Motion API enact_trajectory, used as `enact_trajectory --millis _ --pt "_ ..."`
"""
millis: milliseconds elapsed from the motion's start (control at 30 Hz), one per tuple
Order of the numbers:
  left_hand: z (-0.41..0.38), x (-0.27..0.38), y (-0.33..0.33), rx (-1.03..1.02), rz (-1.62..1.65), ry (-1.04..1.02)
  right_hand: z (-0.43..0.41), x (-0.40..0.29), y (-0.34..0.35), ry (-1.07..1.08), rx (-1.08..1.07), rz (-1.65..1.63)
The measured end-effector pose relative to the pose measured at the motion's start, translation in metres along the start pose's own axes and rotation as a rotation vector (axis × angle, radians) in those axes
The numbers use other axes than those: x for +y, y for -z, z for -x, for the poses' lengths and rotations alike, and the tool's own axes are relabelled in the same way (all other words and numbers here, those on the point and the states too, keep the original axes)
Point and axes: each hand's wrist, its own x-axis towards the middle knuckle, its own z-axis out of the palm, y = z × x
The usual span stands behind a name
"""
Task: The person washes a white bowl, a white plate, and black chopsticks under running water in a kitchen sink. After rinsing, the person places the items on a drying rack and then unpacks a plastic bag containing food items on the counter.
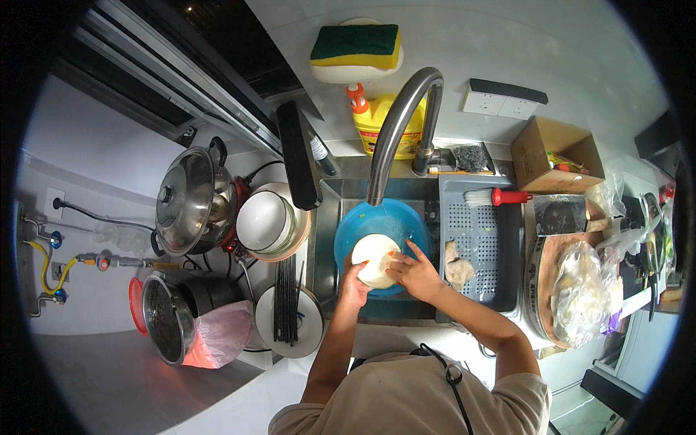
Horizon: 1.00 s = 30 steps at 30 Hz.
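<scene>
My left hand (354, 286) grips the rim of a small white bowl (374, 255) at its lower left. The fingers of my right hand (414, 272) rest against the bowl's right side, touching its surface. Beneath both hands a blue plastic basin (346, 223) with some water stands in the stainless steel sink (330, 197). The metal faucet (399, 117) arches over the basin, and no stream from it is visible. Part of the basin is hidden by the bowl and my hands.
Right of the basin sits a grey perforated drain tray (505, 255) with a red-handled brush (503, 197). A cleaver (560, 215) lies by a round wooden board (538, 293). On the left are stacked bowls (262, 220), black chopsticks (285, 304) across a plate (265, 321), and a lidded pot (185, 201).
</scene>
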Motion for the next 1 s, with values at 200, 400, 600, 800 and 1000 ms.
enact_trajectory --millis 200,400,600,800,1000 --pt "0.002 -0.037 0.002 -0.012 0.088 -0.25 -0.001 -0.04 -0.042 -0.149 0.052 -0.348" --pt "0.012 -0.041 0.003 -0.028 0.039 -0.344 0.002 -0.053 -0.047 -0.125 0.147 -0.544" --pt "0.007 -0.031 0.022 -0.057 0.096 -0.158 0.014 -0.016 -0.033 0.003 0.127 -0.029" --pt "0.021 -0.044 -0.009 0.038 0.095 -0.366 -0.008 -0.067 -0.033 -0.322 0.063 -0.567" --pt "0.019 -0.019 0.015 -0.017 -0.003 -0.247 0.008 -0.026 -0.025 -0.002 0.15 -0.167"
